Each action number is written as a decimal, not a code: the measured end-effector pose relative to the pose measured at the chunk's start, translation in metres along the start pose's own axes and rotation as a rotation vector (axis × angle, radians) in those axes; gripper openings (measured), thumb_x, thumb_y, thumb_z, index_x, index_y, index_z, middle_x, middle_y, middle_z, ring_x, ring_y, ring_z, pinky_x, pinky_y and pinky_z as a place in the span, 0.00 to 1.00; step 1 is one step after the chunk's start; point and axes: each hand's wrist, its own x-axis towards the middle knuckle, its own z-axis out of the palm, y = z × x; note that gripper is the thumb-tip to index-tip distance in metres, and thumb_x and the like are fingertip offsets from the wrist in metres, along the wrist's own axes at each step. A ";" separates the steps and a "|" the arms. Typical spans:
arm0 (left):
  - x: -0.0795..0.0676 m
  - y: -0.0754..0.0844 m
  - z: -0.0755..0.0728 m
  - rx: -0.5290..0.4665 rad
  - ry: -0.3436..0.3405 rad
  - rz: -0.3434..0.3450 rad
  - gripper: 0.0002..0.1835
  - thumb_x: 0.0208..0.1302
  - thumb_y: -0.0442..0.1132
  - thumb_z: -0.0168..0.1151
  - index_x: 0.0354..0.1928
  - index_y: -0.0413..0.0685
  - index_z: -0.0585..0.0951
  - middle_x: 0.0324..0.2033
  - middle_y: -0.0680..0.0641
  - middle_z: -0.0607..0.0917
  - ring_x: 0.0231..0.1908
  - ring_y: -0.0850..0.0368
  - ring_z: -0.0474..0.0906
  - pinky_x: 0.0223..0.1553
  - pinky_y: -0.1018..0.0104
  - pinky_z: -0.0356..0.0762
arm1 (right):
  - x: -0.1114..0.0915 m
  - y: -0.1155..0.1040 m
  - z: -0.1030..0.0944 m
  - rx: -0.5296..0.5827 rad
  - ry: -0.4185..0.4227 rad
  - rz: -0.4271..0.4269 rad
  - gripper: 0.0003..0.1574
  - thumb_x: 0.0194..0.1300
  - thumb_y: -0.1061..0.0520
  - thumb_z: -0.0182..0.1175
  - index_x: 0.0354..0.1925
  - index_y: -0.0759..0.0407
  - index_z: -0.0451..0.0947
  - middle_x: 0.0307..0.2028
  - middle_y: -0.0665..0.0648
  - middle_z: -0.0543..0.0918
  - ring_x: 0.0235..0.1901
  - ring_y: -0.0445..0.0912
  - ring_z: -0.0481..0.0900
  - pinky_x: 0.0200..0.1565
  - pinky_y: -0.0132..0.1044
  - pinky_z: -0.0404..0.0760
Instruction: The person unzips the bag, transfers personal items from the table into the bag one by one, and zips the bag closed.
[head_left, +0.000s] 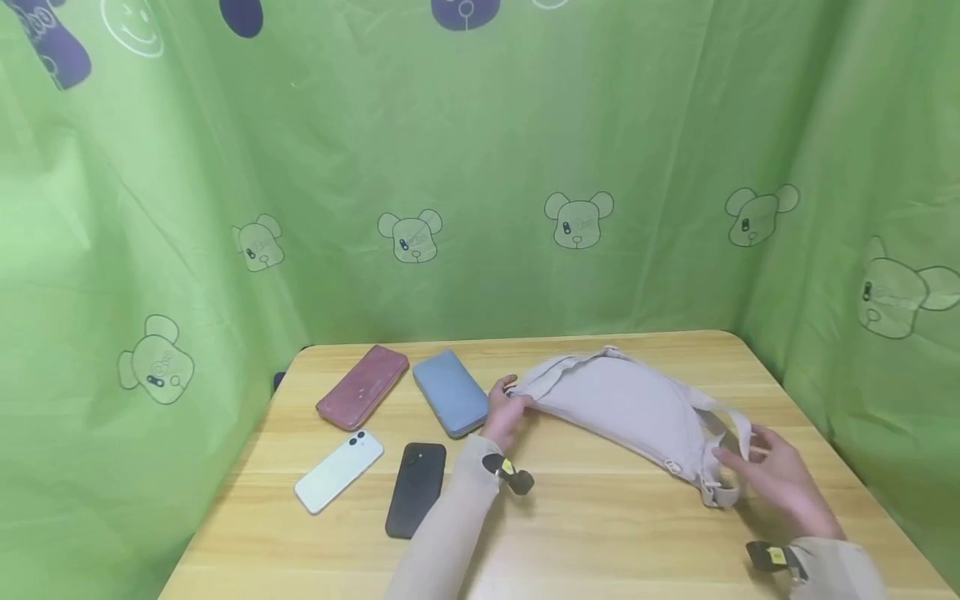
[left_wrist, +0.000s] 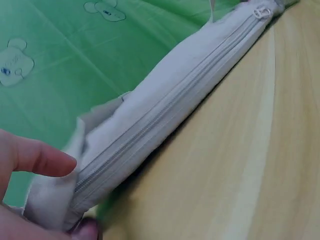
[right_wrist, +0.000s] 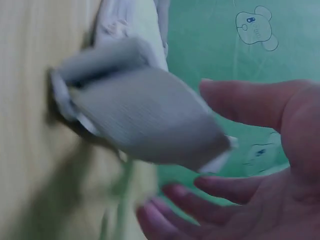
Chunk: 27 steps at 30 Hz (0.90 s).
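At lower centre, bare tabletop (head_left: pixel 615 533) leaves passage between left sleeve (head_left: pixel 453 525) and right sleeve (head_left: pixel 836 571); the bag (head_left: pixel 622 400) blocks above. Left of centre, red wallet (head_left: pixel 363 388), blue wallet (head_left: pixel 452 393), white phone (head_left: pixel 339 472) and black phone (head_left: pixel 417 490) obstruct; green curtain (head_left: pixel 487 142) closes the top.

They are wearing plain, pale beige long sleeves (head_left: pixel 448 540). At each sleeve's end, a small black wrist camera (head_left: pixel 520 482) is showing a bright yellow marking (head_left: pixel 508 467).

Head view bright, I get glare on the pale yellow wood-grain surface (head_left: pixel 570 554); right-wrist dimmer, flat grey fabric strap (right_wrist: pixel 150 115) blurred.
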 end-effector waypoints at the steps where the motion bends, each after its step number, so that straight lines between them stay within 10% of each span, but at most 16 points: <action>1: 0.000 0.003 0.000 0.038 0.009 0.002 0.43 0.47 0.22 0.63 0.72 0.36 0.68 0.66 0.33 0.74 0.61 0.42 0.76 0.59 0.59 0.83 | -0.001 -0.002 -0.002 -0.022 0.029 -0.006 0.63 0.76 0.36 0.55 0.76 0.81 0.37 0.70 0.90 0.54 0.63 0.82 0.64 0.59 0.75 0.72; 7: -0.006 0.021 0.000 0.338 0.006 0.110 0.42 0.59 0.33 0.63 0.77 0.44 0.64 0.77 0.34 0.63 0.76 0.32 0.60 0.77 0.39 0.62 | -0.001 -0.028 -0.013 -0.163 0.114 -0.146 0.55 0.76 0.35 0.55 0.72 0.82 0.55 0.64 0.88 0.67 0.57 0.81 0.71 0.51 0.75 0.75; 14: -0.018 0.028 -0.004 0.663 -0.024 0.326 0.33 0.64 0.35 0.61 0.72 0.40 0.69 0.71 0.36 0.70 0.71 0.37 0.65 0.72 0.43 0.70 | 0.011 -0.064 -0.015 -0.278 0.020 -0.228 0.45 0.75 0.41 0.59 0.61 0.84 0.69 0.48 0.81 0.83 0.46 0.72 0.83 0.47 0.65 0.82; 19: -0.025 0.031 -0.008 0.965 -0.049 0.379 0.26 0.65 0.37 0.62 0.65 0.37 0.77 0.60 0.36 0.79 0.61 0.40 0.74 0.65 0.48 0.77 | 0.020 -0.076 -0.009 -0.333 -0.086 -0.173 0.27 0.69 0.45 0.64 0.28 0.68 0.74 0.21 0.58 0.75 0.24 0.51 0.75 0.28 0.44 0.76; 22: -0.028 0.034 -0.011 1.058 -0.086 0.386 0.24 0.66 0.37 0.63 0.62 0.36 0.80 0.57 0.36 0.82 0.58 0.40 0.78 0.63 0.49 0.80 | 0.024 -0.076 -0.008 -0.366 -0.156 -0.107 0.26 0.63 0.45 0.67 0.29 0.68 0.74 0.19 0.52 0.69 0.22 0.47 0.69 0.26 0.39 0.70; 27: -0.032 0.039 -0.015 1.101 -0.159 0.392 0.11 0.67 0.36 0.63 0.47 0.38 0.86 0.41 0.41 0.88 0.41 0.47 0.84 0.44 0.57 0.85 | 0.034 -0.067 -0.001 -0.402 -0.197 0.000 0.42 0.53 0.43 0.74 0.51 0.76 0.74 0.37 0.71 0.83 0.36 0.59 0.81 0.36 0.58 0.82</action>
